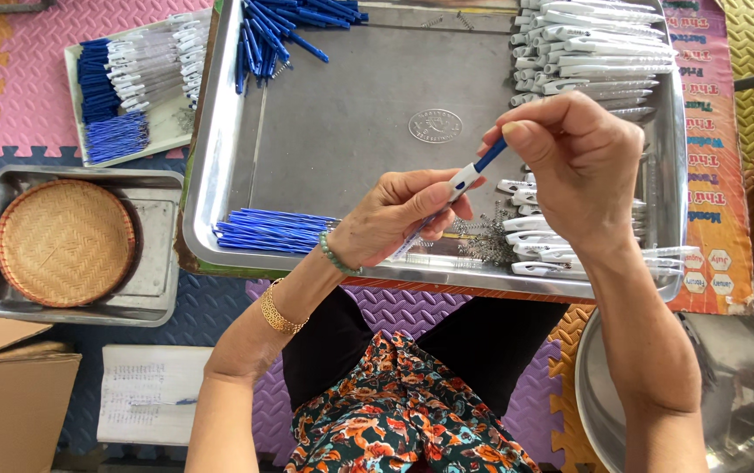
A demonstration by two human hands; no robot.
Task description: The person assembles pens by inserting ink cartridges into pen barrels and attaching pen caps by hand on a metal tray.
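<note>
the left hand (394, 219) is gripping a white pen (447, 197) over the front of the big metal tray (219, 158). the right hand (574, 162) is pinching the blue tip (489, 156) with closed fingers, at the pen's top end. the tip might be slipping sideways if it is pushed crooked. it could be dropping among the little springs (486, 236) in the tray, near the blue refills (272, 229).

woven basket (63, 242) in steel tray (158, 302) | cardboard box (9, 394) | notebook (151, 394) | steel bowl (745, 385)
</note>
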